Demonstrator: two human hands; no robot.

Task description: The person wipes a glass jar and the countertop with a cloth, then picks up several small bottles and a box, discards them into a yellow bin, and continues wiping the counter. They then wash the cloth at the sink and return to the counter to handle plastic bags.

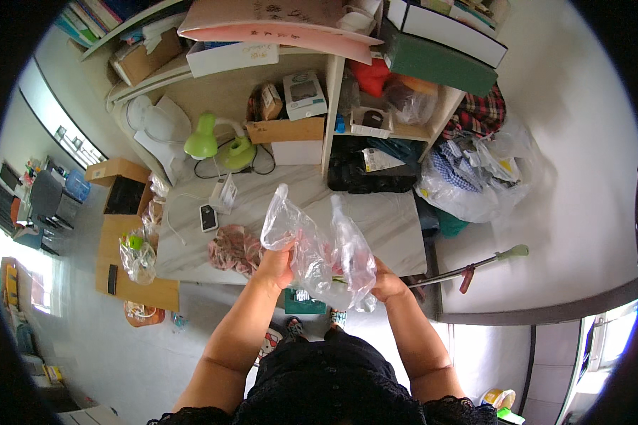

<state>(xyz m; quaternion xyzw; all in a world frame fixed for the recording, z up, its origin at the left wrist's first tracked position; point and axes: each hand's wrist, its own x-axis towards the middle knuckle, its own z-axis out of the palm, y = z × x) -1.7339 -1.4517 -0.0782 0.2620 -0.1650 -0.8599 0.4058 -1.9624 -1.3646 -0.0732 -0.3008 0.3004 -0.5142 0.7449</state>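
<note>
While both hands are gripping clear plastic bag (319, 248) above table (390, 219), am noting left hand (275, 265) closed on left edge, right hand (386, 282) closed on lower right, bag spanning between

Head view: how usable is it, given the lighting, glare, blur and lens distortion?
Head view: even daylight with soft shadows; the window at the left edge is blown out; heavy fisheye bends the shelf and desk edges toward a black rim; the clear plastic bag held by the left hand and right hand shows pale sheen but stays sharp.
</note>
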